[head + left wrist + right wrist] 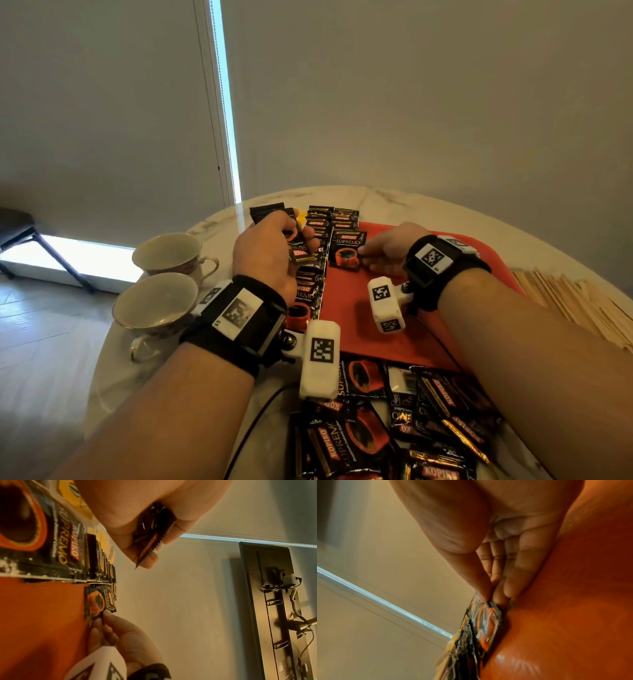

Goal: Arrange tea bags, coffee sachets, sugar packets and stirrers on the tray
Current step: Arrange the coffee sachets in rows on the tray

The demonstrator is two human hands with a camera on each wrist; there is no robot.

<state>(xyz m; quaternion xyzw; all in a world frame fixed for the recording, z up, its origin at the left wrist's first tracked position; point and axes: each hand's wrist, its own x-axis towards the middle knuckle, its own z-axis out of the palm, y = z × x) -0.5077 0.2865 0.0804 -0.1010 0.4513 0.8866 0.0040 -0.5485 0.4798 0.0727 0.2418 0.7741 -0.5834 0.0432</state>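
The right hand (pixel 387 248) is pinching the right edge of a single Kopiko Supremo coffee sachet (pixel 347 250) between thumb and fingertips (pixel 498 599), setting it flat on the red tray (pixel 356 318) just ahead of the knuckles. The left hand (pixel 270 253) is curling round a small stack of coffee sachets (pixel 150 534), holding it above the row of laid sachets (pixel 310 287) that is running along the tray's left edge beneath that hand.

Risks, as judged from here: the placed sachet is lying slightly off line with the row to its left, so releasing it now could be leaving a crooked column; the glossy foil may be sliding on the smooth tray as the fingers are withdrawing; and the loosely fanned stack could be slipping from the left hand onto the arranged row.

The sachets are black, glossy and serrated at the ends, each showing an orange cup. A loose pile of sachets (pixel 394 428) is lying on the tabletop (pixel 387 202) beneath the wrists, and wooden stirrers (pixel 575 301) are waiting right of the right forearm.
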